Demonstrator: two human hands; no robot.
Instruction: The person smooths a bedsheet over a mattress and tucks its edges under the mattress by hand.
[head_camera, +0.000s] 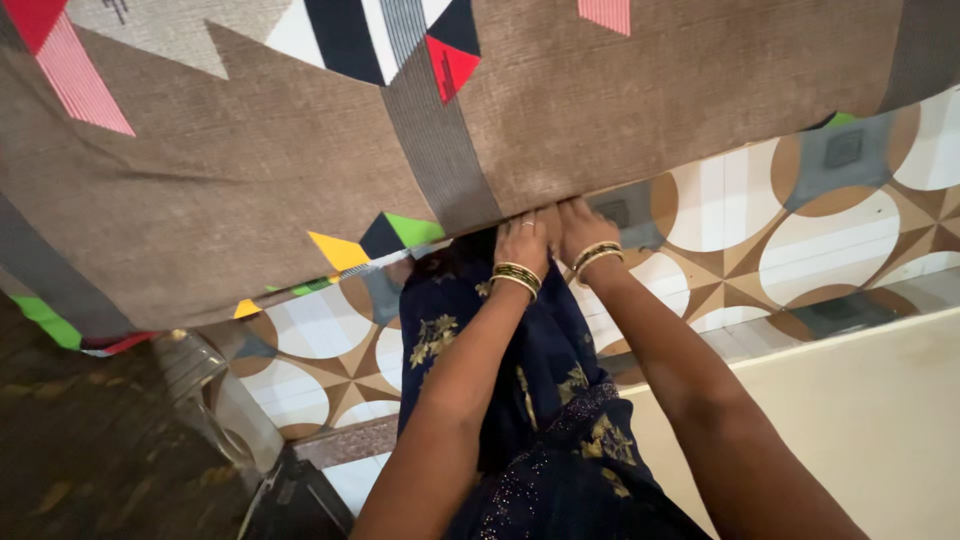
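Observation:
A large brown cloth (620, 110) with coloured triangles and grey stripes hangs across the top of the view. Both my hands reach up to its lower edge, close together. My left hand (523, 240), with a ring and gold bangles at the wrist, pinches the hem. My right hand (574, 226), also with bangles, grips the hem right beside it. The fingertips of both are partly hidden by the fabric. A dark blue garment with gold flower print (545, 400) drapes below my arms.
A patterned tile surface (800, 230) of white circles and brown stars lies behind the cloth. A cream ledge (860, 410) runs at lower right. A clear plastic object (205, 390) stands at lower left beside dark ground.

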